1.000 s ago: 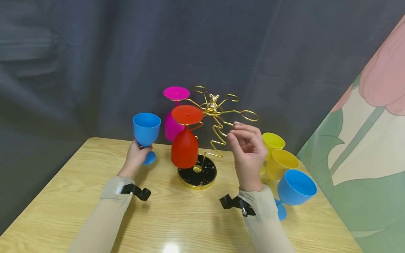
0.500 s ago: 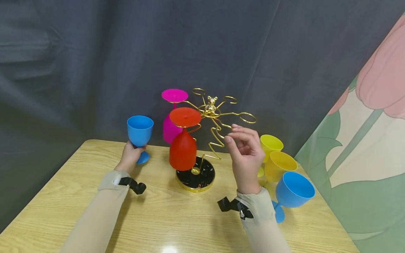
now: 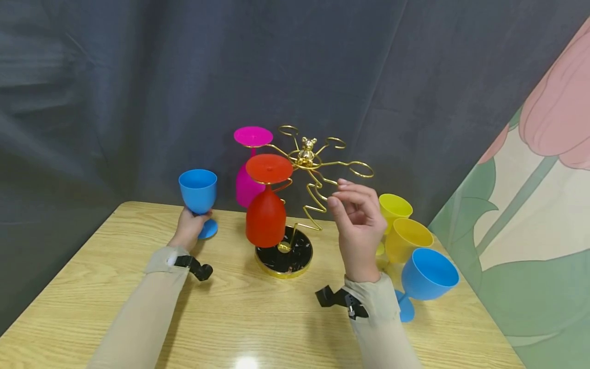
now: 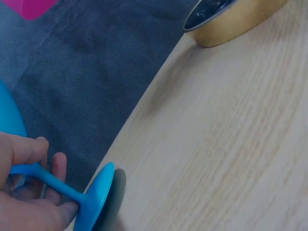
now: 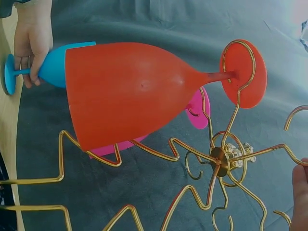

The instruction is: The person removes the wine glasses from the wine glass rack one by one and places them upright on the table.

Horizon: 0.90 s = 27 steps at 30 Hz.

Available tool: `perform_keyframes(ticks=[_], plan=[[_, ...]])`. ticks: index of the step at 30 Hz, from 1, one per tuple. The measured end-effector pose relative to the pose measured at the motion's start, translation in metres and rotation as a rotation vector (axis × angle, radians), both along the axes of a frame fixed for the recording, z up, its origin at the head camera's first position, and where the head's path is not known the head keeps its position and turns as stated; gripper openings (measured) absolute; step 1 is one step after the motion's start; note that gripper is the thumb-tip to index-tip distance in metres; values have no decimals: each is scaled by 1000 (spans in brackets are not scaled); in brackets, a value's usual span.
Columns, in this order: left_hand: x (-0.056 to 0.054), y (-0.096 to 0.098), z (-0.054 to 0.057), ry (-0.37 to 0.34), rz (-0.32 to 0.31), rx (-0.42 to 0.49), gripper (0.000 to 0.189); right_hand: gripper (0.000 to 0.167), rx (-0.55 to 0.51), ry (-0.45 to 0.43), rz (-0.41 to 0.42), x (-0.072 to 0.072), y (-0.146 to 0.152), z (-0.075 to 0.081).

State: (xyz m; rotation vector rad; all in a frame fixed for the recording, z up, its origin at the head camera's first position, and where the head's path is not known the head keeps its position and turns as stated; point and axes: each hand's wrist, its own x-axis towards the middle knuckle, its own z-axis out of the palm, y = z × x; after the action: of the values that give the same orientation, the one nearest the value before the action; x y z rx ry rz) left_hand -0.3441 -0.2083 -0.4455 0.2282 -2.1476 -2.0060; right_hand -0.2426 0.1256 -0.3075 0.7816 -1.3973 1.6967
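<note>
My left hand [image 3: 190, 225] grips a blue goblet [image 3: 198, 190] by its stem, left of the gold wire rack [image 3: 317, 207]. The goblet is upright, its foot [image 4: 98, 195] close to the tabletop; whether it touches I cannot tell. On the rack's left side a red goblet [image 3: 266, 218] and a magenta goblet [image 3: 253, 136] hang upside down by their feet. At the rack's right, my right hand [image 3: 361, 225] pinches the end of a front wire arm between thumb and fingers. In the right wrist view only part of that hand shows, at the edge.
Two yellow goblets [image 3: 412, 238] and another blue goblet [image 3: 430, 274] stand at the table's right, beside my right forearm. The rack has a round black base [image 3: 286, 256] and a gold bear [image 3: 308, 150] on top. A dark curtain [image 3: 184, 102] hangs behind the wooden table [image 3: 249, 318].
My left hand has moved left with the blue goblet, away from the rack, and a little lower beside it. My right hand has stayed at the rack. The head view has shifted slightly.
</note>
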Motion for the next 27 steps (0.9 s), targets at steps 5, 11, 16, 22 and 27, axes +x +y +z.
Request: perform_keyframes(ticks=[5, 11, 16, 22, 27], plan=[[-1, -1, -2, -5, -7, -8, 54, 36, -12, -5, 3, 0, 0, 0], [-3, -1, -6, -2, 0, -5, 51, 34, -14, -17, -4, 1, 0, -1], [-3, -2, -9, -17, -8, 5, 57, 36, -13, -18, 7, 1, -1, 0], [-1, -6, -11, -64, -39, 11, 62, 35, -9, -13, 11, 0, -1, -1], [-1, -7, -13, -91, -34, -6, 56, 35, -12, -11, 5, 0, -2, -1]])
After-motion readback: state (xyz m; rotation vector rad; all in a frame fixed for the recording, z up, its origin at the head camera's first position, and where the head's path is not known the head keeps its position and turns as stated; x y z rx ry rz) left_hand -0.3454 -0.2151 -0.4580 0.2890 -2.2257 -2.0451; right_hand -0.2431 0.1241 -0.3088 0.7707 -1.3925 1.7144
